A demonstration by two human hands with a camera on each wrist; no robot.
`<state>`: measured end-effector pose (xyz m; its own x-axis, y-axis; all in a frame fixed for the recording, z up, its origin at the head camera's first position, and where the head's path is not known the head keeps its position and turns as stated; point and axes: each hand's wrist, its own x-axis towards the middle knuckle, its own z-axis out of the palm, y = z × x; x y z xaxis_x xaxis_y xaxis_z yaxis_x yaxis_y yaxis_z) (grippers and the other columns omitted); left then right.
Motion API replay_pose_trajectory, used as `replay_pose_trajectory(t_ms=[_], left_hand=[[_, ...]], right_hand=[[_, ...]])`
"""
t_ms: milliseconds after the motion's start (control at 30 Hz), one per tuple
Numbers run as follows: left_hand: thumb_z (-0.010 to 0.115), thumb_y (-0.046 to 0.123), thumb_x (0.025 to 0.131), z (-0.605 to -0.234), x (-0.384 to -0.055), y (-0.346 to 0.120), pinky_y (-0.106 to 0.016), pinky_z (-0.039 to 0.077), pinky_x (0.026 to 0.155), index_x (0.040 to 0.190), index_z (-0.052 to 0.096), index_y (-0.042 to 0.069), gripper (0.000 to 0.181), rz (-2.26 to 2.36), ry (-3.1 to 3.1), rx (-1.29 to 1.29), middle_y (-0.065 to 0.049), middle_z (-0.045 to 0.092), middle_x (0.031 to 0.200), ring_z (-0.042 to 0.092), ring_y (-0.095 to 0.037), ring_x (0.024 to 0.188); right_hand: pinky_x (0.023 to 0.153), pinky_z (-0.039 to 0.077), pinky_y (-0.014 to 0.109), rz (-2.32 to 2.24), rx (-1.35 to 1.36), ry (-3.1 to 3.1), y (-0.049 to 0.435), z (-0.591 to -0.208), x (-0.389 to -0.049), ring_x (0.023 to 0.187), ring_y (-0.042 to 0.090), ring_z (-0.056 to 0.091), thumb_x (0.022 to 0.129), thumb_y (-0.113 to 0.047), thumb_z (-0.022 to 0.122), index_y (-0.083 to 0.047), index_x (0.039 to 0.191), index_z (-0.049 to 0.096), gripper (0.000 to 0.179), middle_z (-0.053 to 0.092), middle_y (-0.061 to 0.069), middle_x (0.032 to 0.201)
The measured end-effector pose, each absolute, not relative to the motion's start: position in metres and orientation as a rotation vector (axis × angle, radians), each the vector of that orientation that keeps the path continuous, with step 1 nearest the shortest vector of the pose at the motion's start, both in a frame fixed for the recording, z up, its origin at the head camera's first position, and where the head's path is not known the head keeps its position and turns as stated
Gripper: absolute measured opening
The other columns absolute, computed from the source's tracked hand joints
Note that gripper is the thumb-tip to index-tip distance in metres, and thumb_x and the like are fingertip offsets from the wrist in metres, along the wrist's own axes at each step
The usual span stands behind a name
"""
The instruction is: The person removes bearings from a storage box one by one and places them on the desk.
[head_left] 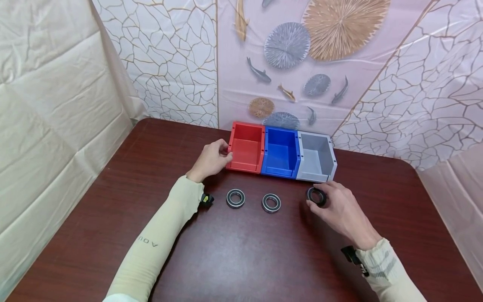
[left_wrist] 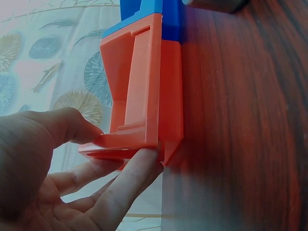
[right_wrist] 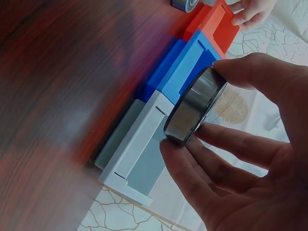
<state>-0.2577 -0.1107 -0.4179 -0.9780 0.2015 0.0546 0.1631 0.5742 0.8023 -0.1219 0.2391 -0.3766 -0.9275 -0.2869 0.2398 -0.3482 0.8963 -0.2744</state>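
My right hand (head_left: 341, 209) pinches a ball bearing (head_left: 316, 197) by its outer rim, in front of the grey bin (head_left: 316, 157). In the right wrist view the bearing (right_wrist: 195, 107) is held on edge between thumb and fingertips. At the red bin (head_left: 247, 147), my left hand (head_left: 212, 159) grips the left side wall, thumb on the inner side and fingers outside, as the left wrist view shows on the red bin (left_wrist: 144, 86). A blue bin (head_left: 281, 152) stands between the red and grey ones. Two more bearings lie flat on the table, a left one (head_left: 235, 198) and a middle one (head_left: 271, 203).
The three bins stand side by side near the back edge of the dark wooden table (head_left: 234, 256). Behind them hangs a patterned cloth (head_left: 177, 63), and a pale cloth (head_left: 56, 105) hangs along the left side.
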Motion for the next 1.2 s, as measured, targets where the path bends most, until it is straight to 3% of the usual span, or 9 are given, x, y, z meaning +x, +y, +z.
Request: replay_pose_trajectory(t_ms=[1200], left_hand=[[0.063,0.021,0.097,-0.414,-0.254,-0.110,-0.040,0.057,0.089,0.114,0.061,0.008,0.021,1.388,2.744,0.316,-0.011,0.069,0.110,0.067,-0.024,0.096]], right_hand=[[0.077,0.055,0.045,0.518,0.524,-2.908,0.238,-0.400,-0.117,0.084,0.023,0.064,0.079,-0.019,0.084,-0.003,0.102,0.073,0.030,0.068,0.009,0.090]])
